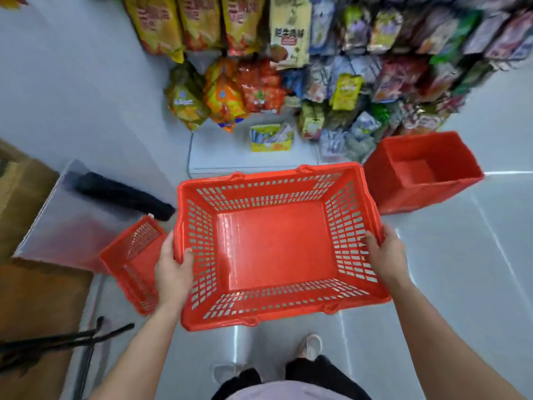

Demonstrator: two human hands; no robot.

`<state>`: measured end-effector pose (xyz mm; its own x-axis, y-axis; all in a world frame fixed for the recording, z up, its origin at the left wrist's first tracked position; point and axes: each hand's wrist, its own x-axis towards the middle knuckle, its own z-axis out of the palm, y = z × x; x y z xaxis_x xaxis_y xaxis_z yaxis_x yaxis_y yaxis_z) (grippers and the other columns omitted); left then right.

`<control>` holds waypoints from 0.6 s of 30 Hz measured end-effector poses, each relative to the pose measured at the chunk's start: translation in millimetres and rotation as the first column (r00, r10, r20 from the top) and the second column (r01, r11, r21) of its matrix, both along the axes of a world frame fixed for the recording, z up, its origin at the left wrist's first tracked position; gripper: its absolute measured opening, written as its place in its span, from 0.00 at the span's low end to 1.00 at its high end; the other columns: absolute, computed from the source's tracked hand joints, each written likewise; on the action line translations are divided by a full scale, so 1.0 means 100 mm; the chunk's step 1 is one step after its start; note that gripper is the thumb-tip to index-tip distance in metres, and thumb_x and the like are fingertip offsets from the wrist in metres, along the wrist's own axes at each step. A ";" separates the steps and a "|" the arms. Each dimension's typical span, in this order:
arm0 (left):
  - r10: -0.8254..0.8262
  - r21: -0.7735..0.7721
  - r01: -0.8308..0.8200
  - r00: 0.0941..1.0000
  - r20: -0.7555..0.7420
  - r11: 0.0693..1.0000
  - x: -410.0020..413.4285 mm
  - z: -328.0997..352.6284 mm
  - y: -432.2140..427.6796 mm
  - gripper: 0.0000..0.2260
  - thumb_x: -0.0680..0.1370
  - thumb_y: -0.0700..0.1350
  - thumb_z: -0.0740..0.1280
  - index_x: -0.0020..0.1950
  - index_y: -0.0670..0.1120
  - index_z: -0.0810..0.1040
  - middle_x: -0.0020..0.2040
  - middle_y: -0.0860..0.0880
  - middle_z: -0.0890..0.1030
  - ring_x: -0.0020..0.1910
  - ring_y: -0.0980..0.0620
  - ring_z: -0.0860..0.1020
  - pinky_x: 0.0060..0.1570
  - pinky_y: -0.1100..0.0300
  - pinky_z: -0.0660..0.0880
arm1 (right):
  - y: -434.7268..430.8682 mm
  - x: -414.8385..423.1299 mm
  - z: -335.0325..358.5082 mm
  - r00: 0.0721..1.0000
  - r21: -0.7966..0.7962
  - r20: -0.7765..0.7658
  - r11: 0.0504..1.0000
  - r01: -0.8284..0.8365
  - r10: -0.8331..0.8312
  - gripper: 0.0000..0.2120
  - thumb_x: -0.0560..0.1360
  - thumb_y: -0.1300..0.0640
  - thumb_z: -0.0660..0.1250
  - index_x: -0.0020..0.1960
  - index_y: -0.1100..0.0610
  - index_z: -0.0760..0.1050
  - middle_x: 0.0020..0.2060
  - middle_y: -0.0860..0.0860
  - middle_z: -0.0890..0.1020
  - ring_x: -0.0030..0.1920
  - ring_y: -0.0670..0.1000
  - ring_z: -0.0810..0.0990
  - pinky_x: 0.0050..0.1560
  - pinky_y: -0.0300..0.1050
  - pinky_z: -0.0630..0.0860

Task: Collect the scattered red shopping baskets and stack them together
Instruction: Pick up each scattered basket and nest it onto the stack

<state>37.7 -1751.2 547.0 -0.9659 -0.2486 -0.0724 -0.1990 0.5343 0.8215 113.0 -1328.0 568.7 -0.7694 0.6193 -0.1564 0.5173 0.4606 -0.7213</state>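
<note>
I hold an empty red shopping basket level above the floor, its open top facing me. My left hand grips its left rim, and my right hand grips its right rim. A second red basket stands on the floor to the left, partly hidden behind my left hand and the held basket. A third red basket sits on the floor at the right, next to the snack display.
A rack of hanging snack bags fills the back. A white low platform lies under it. Cardboard boxes and a tilted panel with a black item stand at left. The glossy floor stretches to the right.
</note>
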 end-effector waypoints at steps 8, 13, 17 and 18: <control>-0.266 0.124 0.263 0.964 0.010 0.957 -0.72 -0.07 2.53 0.19 0.80 0.37 0.66 0.72 0.43 0.72 0.61 0.47 0.80 0.61 0.45 0.79 0.64 0.57 0.71 | 2.13 0.52 -0.12 0.956 -0.008 0.041 0.957 0.290 -0.289 0.12 0.81 0.51 0.62 0.57 0.59 0.75 0.49 0.60 0.84 0.51 0.64 0.82 0.50 0.57 0.77; -0.379 0.121 0.377 0.925 -0.013 0.918 -1.15 -0.08 3.85 0.21 0.77 0.51 0.65 0.70 0.54 0.71 0.59 0.53 0.82 0.58 0.50 0.81 0.63 0.46 0.75 | 3.26 0.60 -0.09 0.912 0.037 -0.001 0.911 0.411 -0.411 0.10 0.80 0.52 0.64 0.54 0.59 0.75 0.48 0.59 0.83 0.50 0.64 0.81 0.46 0.51 0.74; -0.450 0.118 0.451 0.892 -0.039 0.885 -1.62 -0.18 4.91 0.18 0.76 0.51 0.65 0.67 0.61 0.72 0.57 0.53 0.83 0.55 0.52 0.82 0.60 0.45 0.77 | 4.05 0.45 -0.17 0.871 0.044 -0.015 0.870 0.492 -0.492 0.10 0.80 0.52 0.64 0.57 0.56 0.76 0.49 0.54 0.84 0.49 0.59 0.82 0.45 0.46 0.73; -0.465 0.124 0.466 0.885 -0.039 0.876 -1.74 -0.23 5.18 0.18 0.77 0.50 0.65 0.67 0.61 0.72 0.57 0.53 0.83 0.55 0.51 0.82 0.60 0.45 0.77 | 4.26 0.38 -0.21 0.862 0.044 -0.010 0.861 0.507 -0.507 0.11 0.80 0.51 0.63 0.57 0.56 0.76 0.49 0.54 0.84 0.49 0.58 0.82 0.46 0.47 0.74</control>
<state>-136.4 -1233.6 523.5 -0.9686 0.2402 -0.0649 0.0535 0.4560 0.8884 150.7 -902.1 547.4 -0.3469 0.9300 -0.1214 0.6893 0.1650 -0.7054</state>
